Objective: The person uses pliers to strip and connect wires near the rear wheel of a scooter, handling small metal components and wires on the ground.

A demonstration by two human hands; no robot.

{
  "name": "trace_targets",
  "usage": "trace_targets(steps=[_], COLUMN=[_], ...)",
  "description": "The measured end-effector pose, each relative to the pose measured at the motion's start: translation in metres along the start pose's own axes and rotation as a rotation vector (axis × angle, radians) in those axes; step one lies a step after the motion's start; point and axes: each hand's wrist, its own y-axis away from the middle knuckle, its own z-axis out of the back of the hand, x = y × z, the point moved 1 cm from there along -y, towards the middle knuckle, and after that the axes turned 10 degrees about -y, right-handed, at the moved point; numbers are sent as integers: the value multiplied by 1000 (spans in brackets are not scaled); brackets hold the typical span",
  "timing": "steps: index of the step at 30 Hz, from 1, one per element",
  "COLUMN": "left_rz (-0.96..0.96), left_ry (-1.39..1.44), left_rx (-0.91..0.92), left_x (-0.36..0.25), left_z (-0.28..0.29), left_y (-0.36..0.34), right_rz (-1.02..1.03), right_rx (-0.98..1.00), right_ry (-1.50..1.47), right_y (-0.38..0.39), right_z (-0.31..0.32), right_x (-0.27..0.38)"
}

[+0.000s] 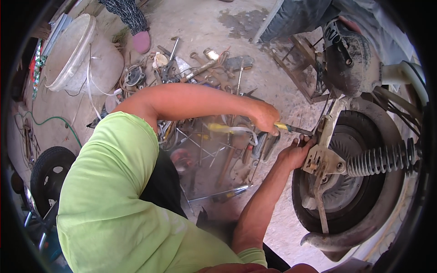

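Observation:
My left hand point(265, 117) is closed around a hand tool with a yellow-and-black handle point(283, 126). Its dark, narrow end reaches to a rusty metal arm beside a wheel; its exact kind does not show. Just below the tip, my right hand point(295, 154) has its fingers curled up against a metal bracket point(321, 160). What those fingers pinch, if anything, is hidden. The bracket sits in front of the black-tyred wheel point(350, 173), and a coil-spring shock absorber point(380, 159) runs from it to the right.
Many loose tools and metal parts point(205, 73) litter the concrete floor ahead and under my left arm. A white bucket point(75, 57) lies tilted at the far left, above a loose small wheel point(51, 175). A metal frame point(296, 75) and another person's trousered leg point(296, 18) are at the far right.

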Motion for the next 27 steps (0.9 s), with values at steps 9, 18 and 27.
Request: trace_targets(steps=[9,18,27], left_rz=[22,-158,-67], left_ry=[-95,1072,1334], left_rx=[-416,-488,-553], left_x=[-2,-55,-75], left_z=[-15,-17,-34], left_y=[-17,-64,-88], right_rz=[-34,-120,-112], right_rx=[20,-35,24], right_ry=[-37,-131,-149], right_y=[-5,1,-7], right_z=[4,-1,8], right_x=[0,-3,3])
